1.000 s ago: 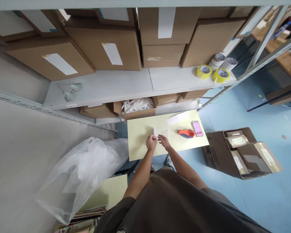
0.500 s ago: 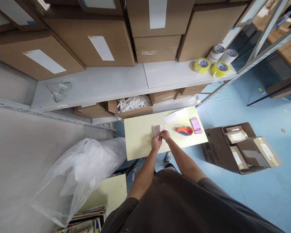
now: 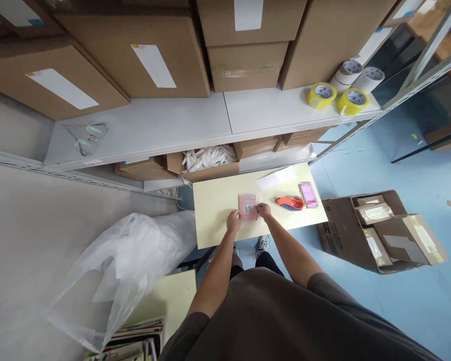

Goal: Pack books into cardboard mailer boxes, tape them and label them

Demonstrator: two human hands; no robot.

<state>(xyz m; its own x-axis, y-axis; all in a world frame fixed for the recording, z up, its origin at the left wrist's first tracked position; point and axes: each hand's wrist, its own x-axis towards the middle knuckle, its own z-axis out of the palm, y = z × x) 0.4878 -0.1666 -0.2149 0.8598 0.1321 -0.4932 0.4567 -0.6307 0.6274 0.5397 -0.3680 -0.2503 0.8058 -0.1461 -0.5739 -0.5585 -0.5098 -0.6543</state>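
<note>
A flat pink packet (image 3: 248, 205) with a grey printed patch in its middle lies on or just over the pale yellow table (image 3: 214, 215). Its left edge is pinched by my left hand (image 3: 233, 221), fingers closed. On the opposite edge, my right hand (image 3: 263, 210) grips it between thumb and fingers. Clear film seems to show around the packet's edges. To the right of my right hand rests a red-and-blue tool (image 3: 290, 203) whose kind I cannot make out. A blurred pink-purple item (image 3: 308, 194) is beside it, and white paper (image 3: 276, 177) lies behind.
A grey shelf (image 3: 173, 118) with cardboard boxes (image 3: 169, 55) and tape rolls (image 3: 321, 96) stands behind the table. An open carton (image 3: 338, 225) is on the floor at right. At left sits a large clear plastic bag (image 3: 146, 250). Glasses (image 3: 92, 138) lie on the shelf.
My hands have moved apart, from close together at the packet's near corner to its two sides. More of the packet's pink face and printed patch shows. The view has shifted slightly.
</note>
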